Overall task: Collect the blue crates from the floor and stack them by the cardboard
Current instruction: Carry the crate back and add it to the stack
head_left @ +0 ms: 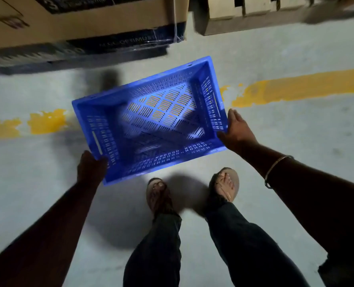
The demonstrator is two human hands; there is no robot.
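Blue crate [151, 119]: empty, open side up, carried in the air above the floor [296, 141], tilted with its far right corner higher than the near left one. Slotted walls and base, rigid moulded plastic, so it looks light and stiff; it should not flex much under a two-point grip. Smooth rim, could slip if you only pinch it (hook under the lip or use the handle slot in the short walls for a surer hold).

Your left hand [91, 168] has the near left corner, fingers closed around the rim there. Your right hand [237, 131] clamps the near right corner, thumb on the inside of the wall and the rest wrapped outside. Both hands hold the same crate, nothing else.

Below it: yellow floor line [296, 88], worn and broken, running across under the crate. Your sandalled feet [192, 191] are just behind it.

Beyond: a large cardboard box [89, 19] with dark print lies just ahead on the left, more cardboard [254, 19] at the upper right. No stack of crates in view yet, so judge this one as the first or still on its way; set it down flat by the cardboard.
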